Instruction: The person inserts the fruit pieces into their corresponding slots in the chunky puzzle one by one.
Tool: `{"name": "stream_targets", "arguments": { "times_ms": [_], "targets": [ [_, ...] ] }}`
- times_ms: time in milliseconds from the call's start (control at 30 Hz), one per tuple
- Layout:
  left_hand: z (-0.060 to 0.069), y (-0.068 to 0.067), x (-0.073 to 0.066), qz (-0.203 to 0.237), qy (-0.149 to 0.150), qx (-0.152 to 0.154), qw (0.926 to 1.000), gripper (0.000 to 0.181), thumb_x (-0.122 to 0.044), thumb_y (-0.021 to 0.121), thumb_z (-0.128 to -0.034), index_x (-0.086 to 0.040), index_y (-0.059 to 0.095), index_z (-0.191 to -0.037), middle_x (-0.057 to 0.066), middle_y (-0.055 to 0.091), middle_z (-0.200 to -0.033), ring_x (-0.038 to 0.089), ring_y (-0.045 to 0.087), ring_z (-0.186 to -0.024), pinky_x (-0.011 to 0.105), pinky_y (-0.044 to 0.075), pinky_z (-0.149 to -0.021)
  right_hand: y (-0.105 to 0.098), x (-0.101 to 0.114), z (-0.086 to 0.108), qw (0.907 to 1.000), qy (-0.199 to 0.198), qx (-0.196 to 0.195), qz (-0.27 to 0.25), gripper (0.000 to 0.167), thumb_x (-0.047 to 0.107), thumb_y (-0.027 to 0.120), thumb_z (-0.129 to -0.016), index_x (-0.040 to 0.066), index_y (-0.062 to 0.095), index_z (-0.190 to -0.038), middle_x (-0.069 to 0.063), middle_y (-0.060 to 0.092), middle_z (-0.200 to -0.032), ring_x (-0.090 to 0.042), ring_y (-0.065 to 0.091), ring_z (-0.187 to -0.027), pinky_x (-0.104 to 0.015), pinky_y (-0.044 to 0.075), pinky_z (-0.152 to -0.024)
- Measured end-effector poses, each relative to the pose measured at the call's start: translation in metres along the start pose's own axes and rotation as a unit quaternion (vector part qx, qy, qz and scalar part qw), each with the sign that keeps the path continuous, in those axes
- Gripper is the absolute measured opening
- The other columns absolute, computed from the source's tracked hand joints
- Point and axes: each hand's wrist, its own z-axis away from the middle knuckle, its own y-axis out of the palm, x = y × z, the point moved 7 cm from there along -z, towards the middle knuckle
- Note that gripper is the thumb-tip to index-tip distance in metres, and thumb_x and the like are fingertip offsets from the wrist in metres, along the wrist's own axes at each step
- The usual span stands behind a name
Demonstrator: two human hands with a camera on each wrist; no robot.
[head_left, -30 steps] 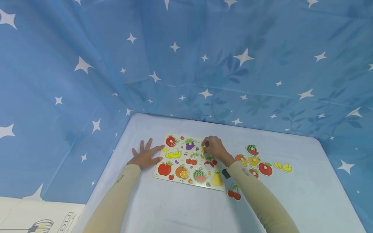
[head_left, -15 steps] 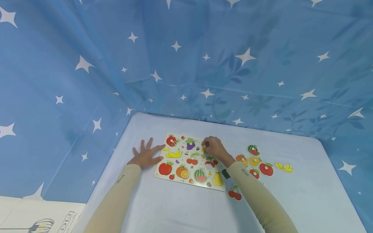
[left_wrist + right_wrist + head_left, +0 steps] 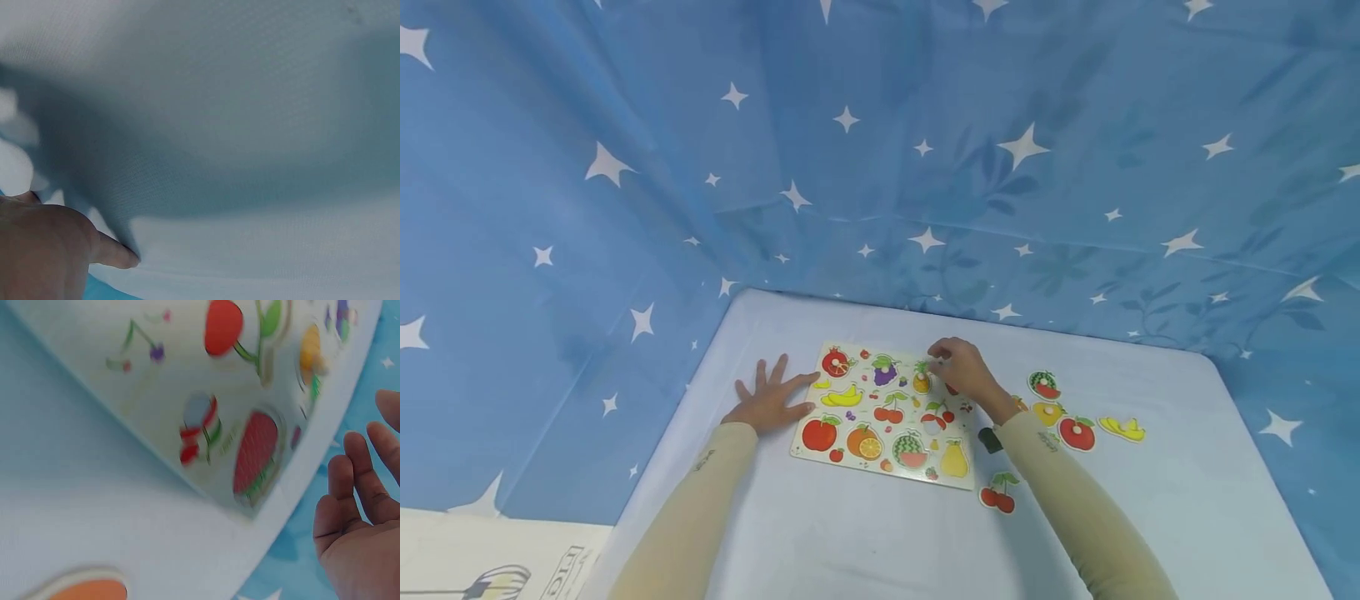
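A white fruit puzzle board (image 3: 872, 473) lies on the table. My left hand (image 3: 767, 404) is spread flat beside its left side, thumb and index finger touching the board's edge; in the left wrist view the hand (image 3: 50, 250) shows at the lower left. My right hand (image 3: 962, 368) hovers over the board's upper right, fingers loosely bent and holding nothing. Just left of its fingertips, a knobbed pineapple piece (image 3: 921, 382) sits in the board. Knobbed grape (image 3: 884, 373) and pomegranate (image 3: 835, 364) pieces are also in it. In the right wrist view, the right hand (image 3: 362, 519) has relaxed fingers.
Loose pieces lie right of the board: a watermelon (image 3: 1044, 385), a pear (image 3: 1048, 413), an apple (image 3: 1077, 434), bananas (image 3: 1122, 429) and cherries (image 3: 997, 492). The right forearm partly covers others. A small dark green item (image 3: 990, 440) lies near the board's right edge.
My right hand has let go of the pineapple piece and moved slightly up and right, uncovering it. The left hand stays in place.
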Motion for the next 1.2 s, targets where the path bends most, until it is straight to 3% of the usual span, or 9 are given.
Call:
{"name": "stream_targets", "arguments": {
  "times_ms": [367, 667, 900, 1100, 1200],
  "targets": [
    [0.0, 0.002, 0.001, -0.001, 0.003, 0.006, 1.0, 0.071, -0.049, 0.068, -0.1019, -0.034, 0.042, -0.166, 0.023, -0.002, -0.177, 0.059, -0.011, -0.156, 0.088, -0.004, -0.111, -0.042, -0.011, 0.012, 0.9992, 0.025, -0.027, -0.014, 0.037, 0.014, 0.073, -0.102, -0.005, 0.068, -0.134, -0.022, 0.067, -0.133, -0.041, 0.059, -0.126, -0.059, 0.05, -0.107],
    [0.001, -0.001, 0.001, -0.007, 0.009, 0.0, 0.9999, 0.07, -0.05, 0.067, -0.1028, -0.032, 0.043, -0.166, 0.025, 0.0, -0.177, 0.061, -0.01, -0.155, 0.089, -0.004, -0.11, -0.081, -0.023, 0.03, 0.9974, 0.044, -0.055, 0.012, 0.039, 0.017, 0.071, -0.104, -0.005, 0.067, -0.136, -0.024, 0.066, -0.137, -0.043, 0.057, -0.131, -0.061, 0.048, -0.109],
    [0.001, -0.004, -0.002, -0.012, 0.009, 0.006, 0.9999, 0.068, -0.047, 0.066, -0.1041, -0.031, 0.042, -0.166, 0.026, -0.001, -0.177, 0.062, -0.011, -0.155, 0.089, -0.005, -0.109, -0.104, -0.041, 0.053, 0.9958, 0.061, -0.067, 0.015, 0.04, 0.019, 0.071, -0.105, -0.002, 0.065, -0.138, -0.024, 0.063, -0.141, -0.044, 0.053, -0.135, -0.063, 0.047, -0.109],
    [0.0, -0.002, -0.003, -0.012, 0.01, 0.008, 0.9998, 0.069, -0.048, 0.067, -0.1038, -0.032, 0.041, -0.166, 0.026, -0.002, -0.176, 0.062, -0.012, -0.155, 0.089, -0.005, -0.109, -0.119, -0.06, 0.076, 0.9928, 0.105, -0.058, 0.0, 0.044, 0.021, 0.069, -0.106, 0.0, 0.061, -0.144, -0.027, 0.055, -0.147, -0.046, 0.057, -0.127, -0.059, 0.057, -0.097],
    [0.0, -0.001, -0.002, -0.013, 0.009, 0.008, 0.9998, 0.069, -0.047, 0.066, -0.1039, -0.031, 0.041, -0.166, 0.026, -0.003, -0.176, 0.062, -0.012, -0.155, 0.089, -0.006, -0.109, -0.126, -0.066, 0.085, 0.9924, 0.106, -0.063, 0.005, 0.043, 0.018, 0.069, -0.106, -0.002, 0.061, -0.143, -0.028, 0.057, -0.145, -0.047, 0.053, -0.133, -0.063, 0.05, -0.105]
  ]
}}
